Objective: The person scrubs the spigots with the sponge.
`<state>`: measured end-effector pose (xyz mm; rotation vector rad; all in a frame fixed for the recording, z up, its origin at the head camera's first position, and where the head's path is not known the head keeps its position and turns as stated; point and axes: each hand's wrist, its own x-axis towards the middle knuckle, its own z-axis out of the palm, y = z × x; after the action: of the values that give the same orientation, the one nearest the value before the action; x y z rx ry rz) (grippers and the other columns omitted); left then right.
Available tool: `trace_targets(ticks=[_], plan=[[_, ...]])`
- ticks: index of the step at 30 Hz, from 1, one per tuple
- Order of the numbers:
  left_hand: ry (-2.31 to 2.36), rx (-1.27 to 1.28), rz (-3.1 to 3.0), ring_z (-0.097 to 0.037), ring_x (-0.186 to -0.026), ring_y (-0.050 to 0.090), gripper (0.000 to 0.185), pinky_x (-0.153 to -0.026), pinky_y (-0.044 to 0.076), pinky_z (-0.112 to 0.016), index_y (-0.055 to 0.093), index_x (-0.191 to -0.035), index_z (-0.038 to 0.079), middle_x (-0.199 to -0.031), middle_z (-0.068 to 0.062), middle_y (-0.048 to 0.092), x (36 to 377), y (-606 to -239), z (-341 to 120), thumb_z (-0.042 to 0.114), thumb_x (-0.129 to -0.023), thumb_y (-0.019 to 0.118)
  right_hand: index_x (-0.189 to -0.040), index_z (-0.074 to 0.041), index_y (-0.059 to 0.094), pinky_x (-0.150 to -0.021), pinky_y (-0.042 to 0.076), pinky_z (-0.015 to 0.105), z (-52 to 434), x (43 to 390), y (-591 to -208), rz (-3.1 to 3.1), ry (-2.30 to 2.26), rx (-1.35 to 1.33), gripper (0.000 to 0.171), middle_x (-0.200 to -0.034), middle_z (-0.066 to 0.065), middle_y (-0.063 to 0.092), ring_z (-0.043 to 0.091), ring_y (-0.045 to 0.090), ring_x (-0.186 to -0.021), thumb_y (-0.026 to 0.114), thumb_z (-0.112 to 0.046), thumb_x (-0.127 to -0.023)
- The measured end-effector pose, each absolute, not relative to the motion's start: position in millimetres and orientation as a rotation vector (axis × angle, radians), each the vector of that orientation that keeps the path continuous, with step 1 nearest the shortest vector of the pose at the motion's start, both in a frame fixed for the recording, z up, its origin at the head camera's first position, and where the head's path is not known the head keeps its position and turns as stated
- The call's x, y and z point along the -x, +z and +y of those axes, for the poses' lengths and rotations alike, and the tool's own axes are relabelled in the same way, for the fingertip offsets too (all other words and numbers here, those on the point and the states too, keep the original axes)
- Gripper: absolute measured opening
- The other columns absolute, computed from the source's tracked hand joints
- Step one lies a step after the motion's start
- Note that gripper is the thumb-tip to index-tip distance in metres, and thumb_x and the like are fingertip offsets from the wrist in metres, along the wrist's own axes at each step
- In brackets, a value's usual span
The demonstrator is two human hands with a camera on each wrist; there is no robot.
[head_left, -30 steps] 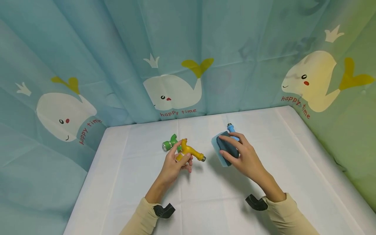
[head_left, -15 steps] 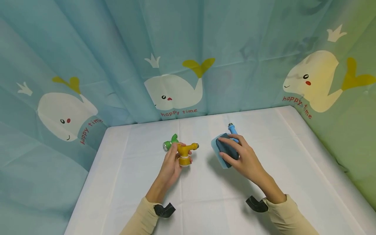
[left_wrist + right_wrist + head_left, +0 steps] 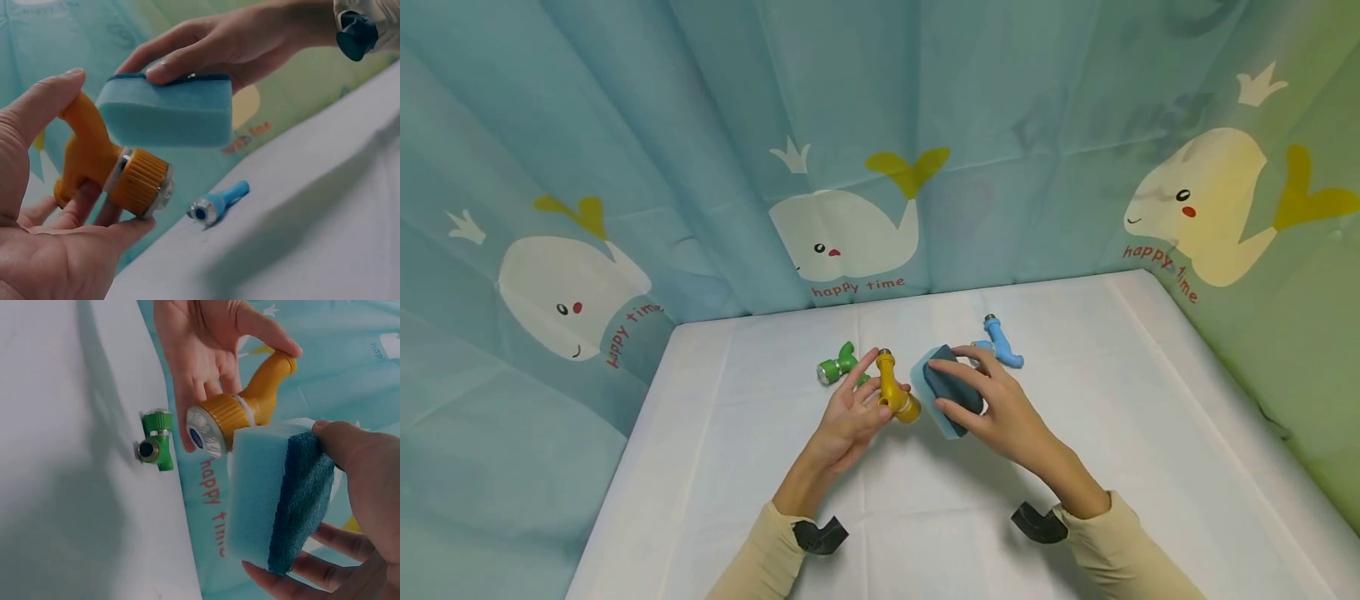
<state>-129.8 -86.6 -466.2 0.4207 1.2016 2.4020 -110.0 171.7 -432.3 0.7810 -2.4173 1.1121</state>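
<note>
The left hand (image 3: pixel 850 417) is gripping the yellow toy faucet (image 3: pixel 892 392) above the bench (image 3: pixel 1150 467), its long axis upright. The right hand (image 3: pixel 1000 408) is pinching the blue sponge (image 3: pixel 942 390) just right of it, nearly touching.

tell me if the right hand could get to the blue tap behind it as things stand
Probably not freely: the right hand already grips the sponge. The blue tap lies uncovered on the table just beyond it.
</note>
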Motion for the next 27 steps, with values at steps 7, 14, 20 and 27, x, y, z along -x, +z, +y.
trace_targets(ticks=[7,14,20,27], plan=[[2.443,-0.445,1.184,-0.026,-0.132,0.053,0.099,-0.108,0.049,-0.036,0.016,-0.164,0.009,-0.153,-0.024,0.037,128.7,-469.1,-84.3,0.006,-0.089,0.081,-0.138,-0.019,0.065,-0.069,0.058,0.036,161.1,110.4,-427.2,-2.365,1.129,-0.863,0.058,-0.141,0.016,0.053,0.024,0.064,-0.098,0.087,-0.017,-0.084],[2.450,-0.478,1.124,-0.026,-0.135,0.050,0.099,-0.100,0.054,-0.035,0.016,-0.165,0.011,-0.156,-0.017,0.036,127.7,-469.6,-79.8,0.002,-0.089,0.080,-0.138,-0.021,0.065,-0.070,0.060,0.035,146.1,108.2,-416.2,-2.347,1.179,-0.935,0.056,-0.144,0.014,0.051,0.023,0.063,-0.104,0.085,-0.017,-0.086],[2.457,-0.530,1.105,-0.025,-0.133,0.052,0.101,-0.091,0.056,-0.027,0.015,-0.166,0.015,-0.162,-0.017,0.030,126.2,-471.6,-81.3,-0.003,-0.088,0.078,-0.139,-0.022,0.065,-0.071,0.059,0.034,143.0,107.7,-413.7,-2.390,1.148,-0.958,0.053,-0.145,0.014,0.051,0.023,0.063,-0.104,0.083,-0.021,-0.089],[2.434,-0.535,1.138,-0.024,-0.110,0.063,0.101,-0.089,0.057,-0.026,0.017,-0.165,0.015,-0.156,-0.016,0.035,125.0,-471.4,-83.0,-0.012,-0.087,0.074,-0.136,-0.025,0.068,-0.068,0.056,0.034,149.5,111.3,-414.8,-2.473,0.964,-0.874,0.050,-0.142,0.013,0.053,0.023,0.063,-0.100,0.084,-0.024,-0.088]])
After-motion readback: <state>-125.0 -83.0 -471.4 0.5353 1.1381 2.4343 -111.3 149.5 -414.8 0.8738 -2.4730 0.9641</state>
